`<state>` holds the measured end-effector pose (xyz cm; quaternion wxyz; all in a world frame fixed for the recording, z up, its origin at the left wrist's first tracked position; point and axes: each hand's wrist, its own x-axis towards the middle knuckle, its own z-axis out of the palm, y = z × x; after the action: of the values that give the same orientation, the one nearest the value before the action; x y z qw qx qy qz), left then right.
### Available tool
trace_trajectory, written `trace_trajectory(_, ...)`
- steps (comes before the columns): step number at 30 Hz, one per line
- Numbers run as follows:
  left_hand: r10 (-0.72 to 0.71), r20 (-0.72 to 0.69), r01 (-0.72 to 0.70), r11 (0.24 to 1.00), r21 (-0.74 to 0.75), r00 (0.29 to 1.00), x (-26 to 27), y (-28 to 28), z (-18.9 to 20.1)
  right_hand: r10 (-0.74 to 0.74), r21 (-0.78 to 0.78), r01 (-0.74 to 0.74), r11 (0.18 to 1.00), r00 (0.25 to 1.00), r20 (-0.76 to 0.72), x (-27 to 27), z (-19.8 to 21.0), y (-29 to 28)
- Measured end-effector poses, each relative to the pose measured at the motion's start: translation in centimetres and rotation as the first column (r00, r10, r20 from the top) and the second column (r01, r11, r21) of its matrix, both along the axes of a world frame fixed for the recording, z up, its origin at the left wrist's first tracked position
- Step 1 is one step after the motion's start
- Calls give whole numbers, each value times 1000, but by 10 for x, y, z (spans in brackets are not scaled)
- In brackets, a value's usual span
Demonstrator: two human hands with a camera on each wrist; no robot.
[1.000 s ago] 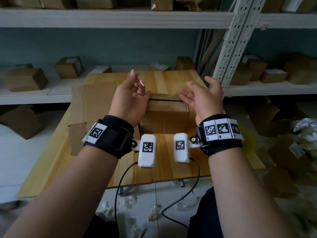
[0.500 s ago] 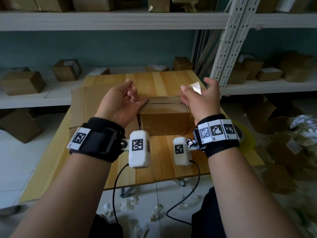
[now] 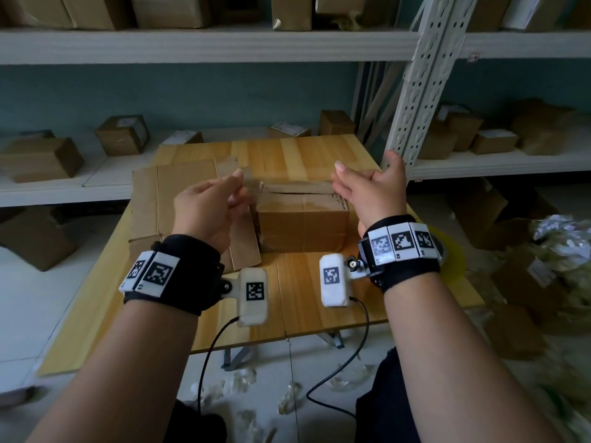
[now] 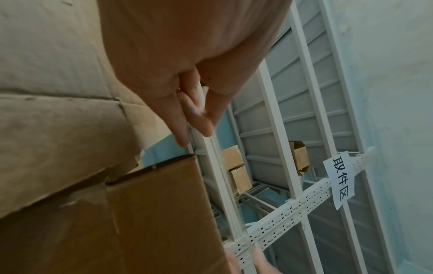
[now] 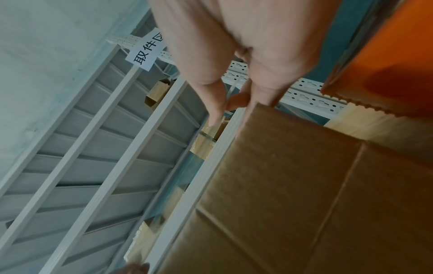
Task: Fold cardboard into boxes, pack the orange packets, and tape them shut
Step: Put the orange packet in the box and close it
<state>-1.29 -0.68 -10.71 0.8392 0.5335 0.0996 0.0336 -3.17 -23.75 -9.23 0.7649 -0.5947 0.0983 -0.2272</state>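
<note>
Stretching a clear tape strip (image 3: 287,183) at frame centre, the left hand (image 3: 208,212) and right hand (image 3: 374,193) are pinching its ends above the closed box (image 3: 303,225).

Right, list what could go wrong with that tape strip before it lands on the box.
1. The clear tape strip hangs stretched in the air between the left hand and right hand; if it sags it may stick to itself or wrinkle.
2. It hovers above the box, so it could come down off the top seam and leave the flaps unsealed.
</note>
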Motion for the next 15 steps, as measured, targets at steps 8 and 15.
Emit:
trace_trajectory(8,62,-88,-59,998,27,994,8,-8,8,38,147,-36,989,999,-11,6,-5,-1)
trace_trajectory(15,61,-131,-57,998,37,989,5,-13,8,66,251,-60,966,998,-14,5,-1,-3)
